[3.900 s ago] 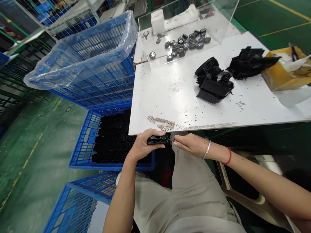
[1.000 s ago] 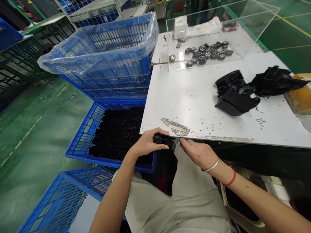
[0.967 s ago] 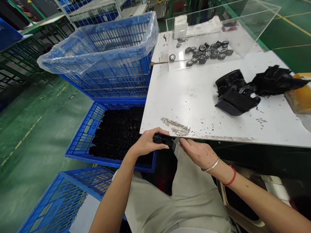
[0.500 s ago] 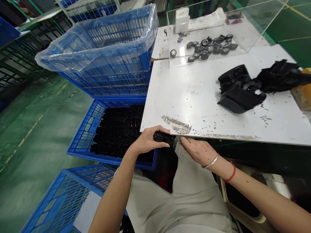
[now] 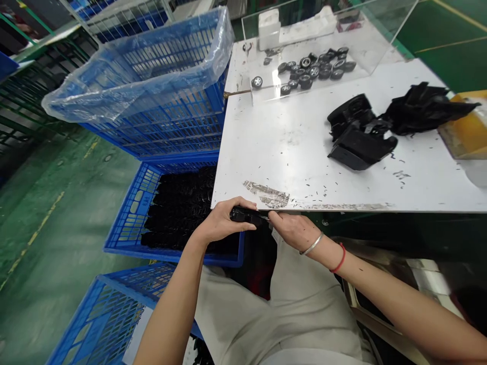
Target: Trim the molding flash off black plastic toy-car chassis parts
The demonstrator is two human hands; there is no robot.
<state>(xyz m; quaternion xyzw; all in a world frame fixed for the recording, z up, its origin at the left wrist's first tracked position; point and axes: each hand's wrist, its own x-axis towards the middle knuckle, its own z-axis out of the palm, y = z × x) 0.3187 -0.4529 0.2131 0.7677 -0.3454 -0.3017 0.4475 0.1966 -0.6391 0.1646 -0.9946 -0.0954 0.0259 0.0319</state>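
Observation:
My left hand (image 5: 220, 219) grips a black plastic part (image 5: 243, 215) between thumb and fingers, just off the front edge of the white table (image 5: 262, 152). At that part's right end is my right hand (image 5: 292, 228), closed on a thin metal tool (image 5: 265, 218) whose tip meets the part. Most of the tool is hidden by the fingers, so its exact kind does not show. Farther right on the table lie more black moulded plastic parts (image 5: 361, 147) in a heap.
Small black shavings are strewn along the table's front edge. A clear acrylic box (image 5: 376, 56) surrounds several small black wheels (image 5: 304, 81). Left stand a blue crate lined with plastic film (image 5: 144, 91) and a lower blue crate (image 5: 125, 213) of black parts. A yellow container (image 5: 467, 132) is at right.
The view has shifted, so the table and crates sit a little differently in it. Both hands keep hold of the black part and tool; the tool lies closer along the part.

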